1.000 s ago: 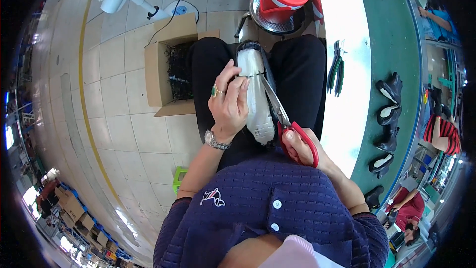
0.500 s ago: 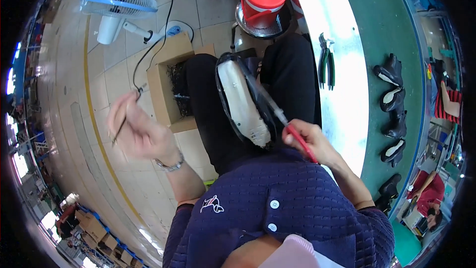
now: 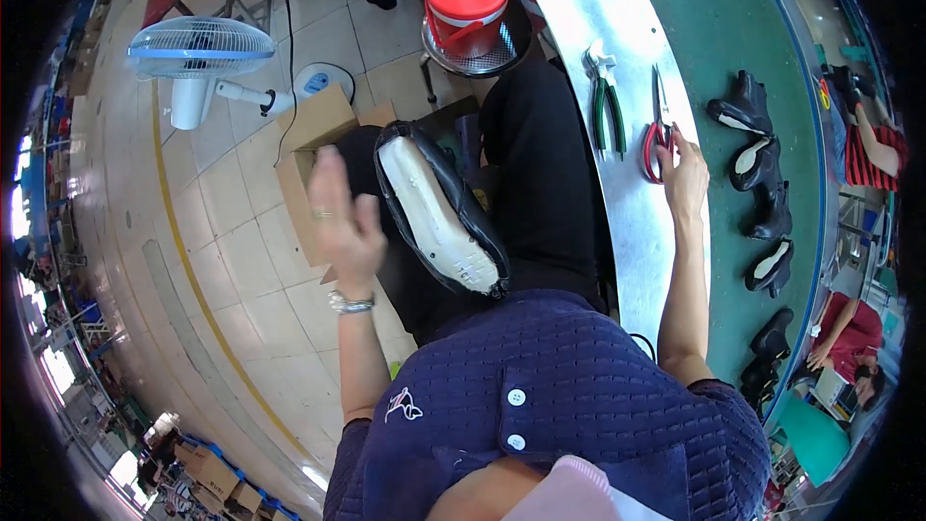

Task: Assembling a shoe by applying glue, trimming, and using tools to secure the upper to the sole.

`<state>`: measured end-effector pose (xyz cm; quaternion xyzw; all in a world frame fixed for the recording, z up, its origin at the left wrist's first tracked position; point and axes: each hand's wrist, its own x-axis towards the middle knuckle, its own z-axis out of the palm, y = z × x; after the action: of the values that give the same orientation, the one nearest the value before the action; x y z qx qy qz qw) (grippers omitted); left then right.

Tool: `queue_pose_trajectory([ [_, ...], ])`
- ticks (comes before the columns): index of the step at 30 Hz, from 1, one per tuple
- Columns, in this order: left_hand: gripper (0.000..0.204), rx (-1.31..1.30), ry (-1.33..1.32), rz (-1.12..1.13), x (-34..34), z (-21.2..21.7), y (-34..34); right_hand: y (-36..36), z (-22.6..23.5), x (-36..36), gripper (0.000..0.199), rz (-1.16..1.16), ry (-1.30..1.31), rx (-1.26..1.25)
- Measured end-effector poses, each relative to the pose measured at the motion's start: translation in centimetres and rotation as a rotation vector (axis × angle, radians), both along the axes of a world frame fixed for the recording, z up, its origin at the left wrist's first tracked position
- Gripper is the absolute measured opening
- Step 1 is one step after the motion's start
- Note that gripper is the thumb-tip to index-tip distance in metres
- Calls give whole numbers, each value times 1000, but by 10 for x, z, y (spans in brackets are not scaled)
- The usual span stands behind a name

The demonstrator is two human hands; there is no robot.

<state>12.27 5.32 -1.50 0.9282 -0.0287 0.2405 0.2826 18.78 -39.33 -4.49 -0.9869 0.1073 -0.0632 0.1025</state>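
Lying on lap [image 3: 555,183], shoe [image 3: 432,210]: long axis slants far-left to near-right.

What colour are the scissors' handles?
Red; this shows in the head view, with the scissors at the right hand.
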Motion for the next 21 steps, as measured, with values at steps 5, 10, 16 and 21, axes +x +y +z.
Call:
queue_pose_trajectory([
  [5,42,242,-7,-367,33,13,-60,60,-10,42,51,164,-101,182],
  [10,43,83,190,-349,82,17,-94,86,-36,66,62,139,-9,67],
  [16,39,-124,427,-500,148,25,-71,55,-10,72,41,-83,379,841],
  [21,31,107,213,-304,152,6,-85,76,62,45,39,86,507,1130],
])
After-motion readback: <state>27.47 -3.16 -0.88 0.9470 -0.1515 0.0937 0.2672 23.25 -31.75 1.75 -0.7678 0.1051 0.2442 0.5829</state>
